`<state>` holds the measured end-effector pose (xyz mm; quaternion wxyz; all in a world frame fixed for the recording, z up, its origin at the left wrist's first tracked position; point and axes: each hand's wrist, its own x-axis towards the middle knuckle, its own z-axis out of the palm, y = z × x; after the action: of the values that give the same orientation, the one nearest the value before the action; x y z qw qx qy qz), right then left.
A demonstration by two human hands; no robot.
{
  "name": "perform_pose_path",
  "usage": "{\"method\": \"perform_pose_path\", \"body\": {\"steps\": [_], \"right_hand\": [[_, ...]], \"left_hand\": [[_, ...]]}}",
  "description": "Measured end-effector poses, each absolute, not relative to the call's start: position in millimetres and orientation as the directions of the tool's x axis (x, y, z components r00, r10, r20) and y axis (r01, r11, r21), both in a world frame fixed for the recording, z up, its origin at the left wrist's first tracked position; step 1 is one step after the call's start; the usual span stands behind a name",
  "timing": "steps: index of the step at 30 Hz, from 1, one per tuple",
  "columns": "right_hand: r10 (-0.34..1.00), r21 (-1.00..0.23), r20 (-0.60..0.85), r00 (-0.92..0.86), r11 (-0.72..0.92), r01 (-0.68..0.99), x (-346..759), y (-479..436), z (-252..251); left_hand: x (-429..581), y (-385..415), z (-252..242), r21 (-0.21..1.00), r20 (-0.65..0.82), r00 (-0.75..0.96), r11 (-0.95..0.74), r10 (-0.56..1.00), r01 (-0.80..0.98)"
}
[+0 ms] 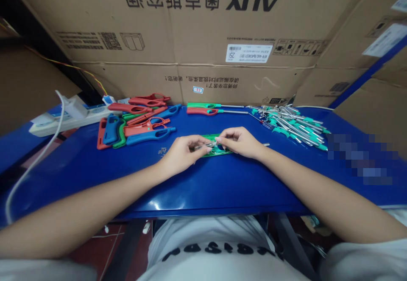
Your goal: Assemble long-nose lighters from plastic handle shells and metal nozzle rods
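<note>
A white shirt (206, 238) lies nearest, under the table edge. The fingers of the left hand (182, 153) pinch a small metal piece (205, 146) against a green plastic shell (219, 151) that lies flat on the blue table (222, 187). The right hand (243, 141) closes on the shell's other end. This looks like a fitting step, with the piece being seated in the shell, and it calls for a steady pinch and careful alignment. To the left lie loose coloured shells (133, 124), to the right a heap of metal rods (292, 124).
</note>
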<state>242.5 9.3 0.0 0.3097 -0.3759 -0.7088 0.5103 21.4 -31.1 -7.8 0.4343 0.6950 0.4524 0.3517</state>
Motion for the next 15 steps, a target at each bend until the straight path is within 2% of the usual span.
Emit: {"method": "perform_pose_path", "body": {"steps": [15], "right_hand": [[0.860, -0.936, 0.082, -0.504, 0.240, 0.258, 241.1, 8.1, -10.0]], "left_hand": [[25.0, -30.8, -6.2, 0.951, 0.007, 0.356, -0.116, 0.934, 0.286]]}}
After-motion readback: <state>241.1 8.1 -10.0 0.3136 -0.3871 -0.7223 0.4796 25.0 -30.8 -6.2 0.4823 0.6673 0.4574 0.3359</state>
